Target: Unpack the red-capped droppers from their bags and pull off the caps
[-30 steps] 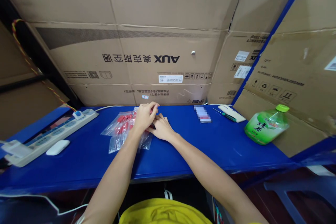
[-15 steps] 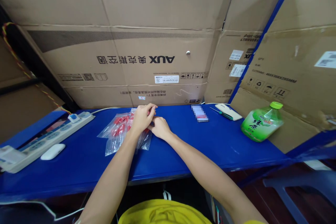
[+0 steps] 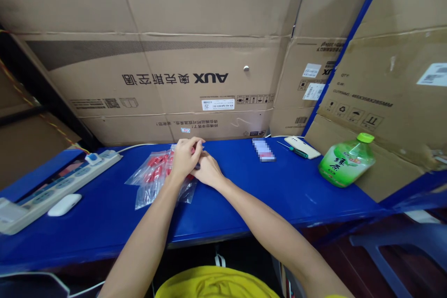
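My left hand and my right hand meet over the right end of a clear plastic bag of small red parts that lies on the blue table. Both hands have their fingers curled and pressed together, pinching at something small and dark between them that I cannot make out. The left hand's fingers cover the bag's right end. My forearms reach in from the bottom of the view.
A white power strip and a white mouse-like object lie at the left. A small card, a white device with a green screwdriver and a green tea bottle lie at the right. Cardboard boxes wall the back.
The view has shifted slightly, so things sit a little further left. Both hands stay together at the bag with only small finger movement.
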The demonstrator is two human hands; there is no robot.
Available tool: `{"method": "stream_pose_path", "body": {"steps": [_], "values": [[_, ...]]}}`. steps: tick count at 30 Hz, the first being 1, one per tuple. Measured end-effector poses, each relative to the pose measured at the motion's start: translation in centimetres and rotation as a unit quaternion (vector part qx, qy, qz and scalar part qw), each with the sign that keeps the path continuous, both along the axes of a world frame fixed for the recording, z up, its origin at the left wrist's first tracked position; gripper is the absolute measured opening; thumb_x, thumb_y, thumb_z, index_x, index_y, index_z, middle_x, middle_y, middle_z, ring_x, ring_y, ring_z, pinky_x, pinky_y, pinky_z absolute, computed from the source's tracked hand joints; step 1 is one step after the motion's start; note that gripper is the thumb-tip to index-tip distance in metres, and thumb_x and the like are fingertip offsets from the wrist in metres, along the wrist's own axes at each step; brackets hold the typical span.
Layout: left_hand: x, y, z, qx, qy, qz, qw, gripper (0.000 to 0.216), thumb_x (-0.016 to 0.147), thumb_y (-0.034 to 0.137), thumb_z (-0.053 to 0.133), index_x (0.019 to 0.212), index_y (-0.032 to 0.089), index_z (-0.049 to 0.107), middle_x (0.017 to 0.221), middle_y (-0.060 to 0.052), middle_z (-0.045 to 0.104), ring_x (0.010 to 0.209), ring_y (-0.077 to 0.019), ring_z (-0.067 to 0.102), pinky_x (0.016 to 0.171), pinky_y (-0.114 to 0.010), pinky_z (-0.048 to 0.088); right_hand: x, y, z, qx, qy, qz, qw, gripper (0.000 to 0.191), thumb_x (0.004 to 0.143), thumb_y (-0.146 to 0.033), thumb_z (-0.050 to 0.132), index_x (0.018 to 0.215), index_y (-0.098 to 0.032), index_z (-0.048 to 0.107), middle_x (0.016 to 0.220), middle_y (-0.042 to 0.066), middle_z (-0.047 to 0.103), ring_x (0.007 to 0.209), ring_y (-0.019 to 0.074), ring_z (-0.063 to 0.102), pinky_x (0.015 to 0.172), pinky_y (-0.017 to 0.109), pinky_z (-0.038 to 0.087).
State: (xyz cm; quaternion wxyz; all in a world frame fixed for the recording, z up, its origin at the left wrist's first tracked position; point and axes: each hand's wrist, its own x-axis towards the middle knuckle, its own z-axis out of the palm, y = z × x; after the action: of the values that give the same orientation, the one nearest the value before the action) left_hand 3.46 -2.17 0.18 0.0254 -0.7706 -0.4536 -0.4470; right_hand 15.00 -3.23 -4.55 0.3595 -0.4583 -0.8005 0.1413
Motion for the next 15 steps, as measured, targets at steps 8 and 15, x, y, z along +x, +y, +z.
{"method": "stream_pose_path", "body": {"steps": [8,15], "values": [[-0.5,-0.4,0.3,0.063,-0.059,0.055,0.995,0.028,0.101,0.032,0.047,0.094,0.022,0.072,0.080,-0.003,0.075,0.083,-0.0217,0.066,0.094,-0.036,0.046,0.2,0.3,-0.2,-0.150,0.347,0.074,0.923,0.011,0.077,-0.029,0.066,0.079,-0.024,0.056,0.068,-0.005,0.069,0.065,0.0170,0.068,0.067,0.027,0.056],[-0.6,-0.3,0.3,0.010,-0.112,0.106,0.988,0.032,0.102,0.039,0.046,0.097,0.022,0.073,0.071,-0.002,0.069,0.067,-0.0187,0.060,0.072,-0.030,0.041,2.3,1.8,-0.1,-0.148,0.486,-0.029,0.861,0.013,0.070,-0.028,0.063,0.075,-0.023,0.051,0.055,-0.009,0.058,0.049,0.0110,0.056,0.051,0.020,0.050]]}}
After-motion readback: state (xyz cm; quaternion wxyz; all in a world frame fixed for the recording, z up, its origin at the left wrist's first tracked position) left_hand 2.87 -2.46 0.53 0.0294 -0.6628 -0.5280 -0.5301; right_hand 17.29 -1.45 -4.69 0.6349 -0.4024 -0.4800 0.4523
